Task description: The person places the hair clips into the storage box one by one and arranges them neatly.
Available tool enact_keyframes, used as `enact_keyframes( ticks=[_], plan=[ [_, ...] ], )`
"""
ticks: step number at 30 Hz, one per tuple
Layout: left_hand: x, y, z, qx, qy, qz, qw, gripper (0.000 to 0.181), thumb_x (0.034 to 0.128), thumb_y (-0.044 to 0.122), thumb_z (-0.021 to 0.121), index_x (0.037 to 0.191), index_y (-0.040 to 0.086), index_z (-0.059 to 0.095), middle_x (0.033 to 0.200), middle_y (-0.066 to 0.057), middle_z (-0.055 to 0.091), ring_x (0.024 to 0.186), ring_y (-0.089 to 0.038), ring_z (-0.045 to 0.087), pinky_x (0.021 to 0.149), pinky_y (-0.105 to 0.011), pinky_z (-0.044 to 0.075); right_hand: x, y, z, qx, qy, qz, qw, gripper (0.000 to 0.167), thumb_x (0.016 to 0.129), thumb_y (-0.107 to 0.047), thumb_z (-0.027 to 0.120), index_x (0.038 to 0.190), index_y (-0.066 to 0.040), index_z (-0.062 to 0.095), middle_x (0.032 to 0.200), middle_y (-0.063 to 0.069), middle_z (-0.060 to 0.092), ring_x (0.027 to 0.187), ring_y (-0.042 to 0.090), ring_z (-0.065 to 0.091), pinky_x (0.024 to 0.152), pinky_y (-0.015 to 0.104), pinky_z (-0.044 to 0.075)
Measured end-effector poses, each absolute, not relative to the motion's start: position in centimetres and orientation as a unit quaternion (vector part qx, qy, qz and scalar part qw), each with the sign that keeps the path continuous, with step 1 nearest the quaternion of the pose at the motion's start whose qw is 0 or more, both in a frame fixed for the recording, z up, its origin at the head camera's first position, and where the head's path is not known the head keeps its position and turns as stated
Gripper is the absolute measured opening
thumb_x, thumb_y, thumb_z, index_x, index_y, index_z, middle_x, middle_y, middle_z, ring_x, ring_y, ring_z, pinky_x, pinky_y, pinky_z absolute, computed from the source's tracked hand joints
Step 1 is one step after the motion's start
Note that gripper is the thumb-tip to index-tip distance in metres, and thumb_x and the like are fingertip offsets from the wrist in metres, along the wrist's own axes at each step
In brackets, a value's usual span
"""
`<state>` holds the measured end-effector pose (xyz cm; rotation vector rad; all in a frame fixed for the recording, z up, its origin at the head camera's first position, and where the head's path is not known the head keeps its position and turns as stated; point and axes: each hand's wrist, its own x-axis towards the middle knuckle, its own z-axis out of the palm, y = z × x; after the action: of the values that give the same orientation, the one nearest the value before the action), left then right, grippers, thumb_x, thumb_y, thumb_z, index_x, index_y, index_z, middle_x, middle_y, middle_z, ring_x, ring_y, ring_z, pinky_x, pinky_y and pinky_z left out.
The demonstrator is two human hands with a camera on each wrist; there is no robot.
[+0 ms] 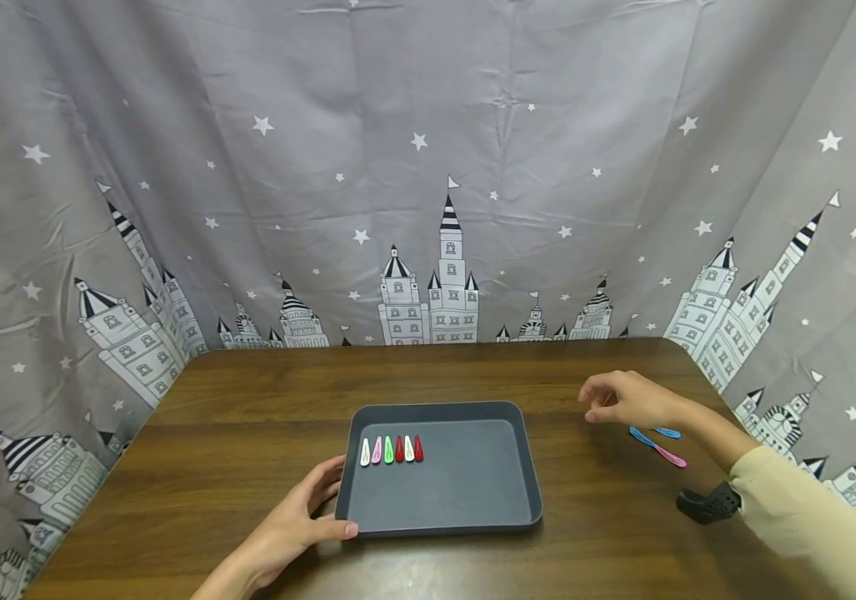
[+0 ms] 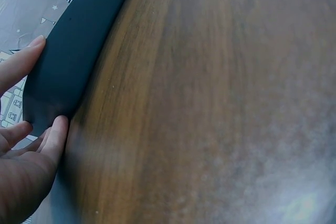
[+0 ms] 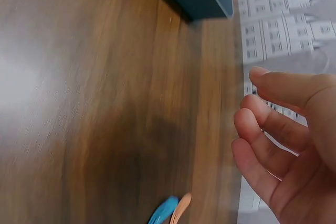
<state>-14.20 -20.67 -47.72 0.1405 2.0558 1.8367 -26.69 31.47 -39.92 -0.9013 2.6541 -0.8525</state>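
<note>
My left hand (image 1: 285, 529) grips the dark grey tray (image 1: 438, 530) at its front left corner, thumb on the near rim and fingers along the left side. The left wrist view shows this hand (image 2: 26, 171) with fingertips against the tray's outer wall (image 2: 71, 45). Inside the tray, at upper left, lies a row of hair clips: white (image 1: 364, 452), pink (image 1: 377, 450), green (image 1: 388, 450), red (image 1: 399, 449), white (image 1: 408, 449) and red (image 1: 418, 448). My right hand (image 1: 633, 402) hovers right of the tray with bent, relaxed fingers, holding nothing; the right wrist view shows this hand (image 3: 289, 135) too.
Under and beside my right forearm lie a blue piece (image 1: 641, 436), a pink piece (image 1: 670, 457) and another blue piece (image 1: 668, 432). A black object (image 1: 708, 504) rests nearer the front right. A grey curtain (image 1: 428, 83) hangs behind the wooden table (image 1: 247, 425).
</note>
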Motion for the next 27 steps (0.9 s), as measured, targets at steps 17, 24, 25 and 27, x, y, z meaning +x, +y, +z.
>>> enact_keyframes(
  ticks=[17,24,25,27],
  plan=[
    [-14.1,-20.5,-47.7,0.047,0.726,0.659,0.190,0.093,0.0886,0.009,0.082,0.161,0.005,0.023,0.162,-0.026,0.027,0.147,-0.043,0.027,0.112,-0.046,0.037,-24.1,40.3,-42.2,-0.238,0.910,-0.309,0.140,0.014,0.094,-0.008,0.073,0.105,-0.001,0.068,0.088,-0.004,0.070,0.081,0.009,0.064,0.070,0.029,0.050],
    [-14.1,-20.6,-47.6,0.045,0.727,0.658,0.191,0.092,0.0888,0.009,0.082,0.161,0.006,0.024,0.162,-0.025,0.027,0.148,-0.043,0.025,0.113,-0.046,0.037,-23.3,42.4,-44.2,-0.209,0.897,-0.353,0.166,0.012,0.092,0.003,0.065,0.104,0.004,0.065,0.084,0.001,0.069,0.071,0.009,0.059,0.060,0.026,0.047],
    [-14.0,-20.6,-47.6,0.045,0.728,0.657,0.190,0.092,0.0887,0.010,0.082,0.161,0.005,0.024,0.162,-0.025,0.027,0.148,-0.043,0.025,0.112,-0.046,0.037,-23.3,42.5,-44.5,-0.205,0.897,-0.356,0.166,0.013,0.091,0.002,0.067,0.104,0.003,0.065,0.081,-0.001,0.067,0.068,0.008,0.057,0.059,0.025,0.046],
    [-14.0,-20.6,-47.5,0.045,0.728,0.657,0.190,0.093,0.0885,0.010,0.082,0.161,0.005,0.025,0.162,-0.026,0.027,0.148,-0.043,0.025,0.112,-0.045,0.037,-23.2,42.5,-45.1,-0.200,0.894,-0.366,0.166,0.012,0.091,0.001,0.069,0.102,0.003,0.065,0.078,-0.002,0.063,0.065,0.008,0.054,0.057,0.024,0.044]
  ],
)
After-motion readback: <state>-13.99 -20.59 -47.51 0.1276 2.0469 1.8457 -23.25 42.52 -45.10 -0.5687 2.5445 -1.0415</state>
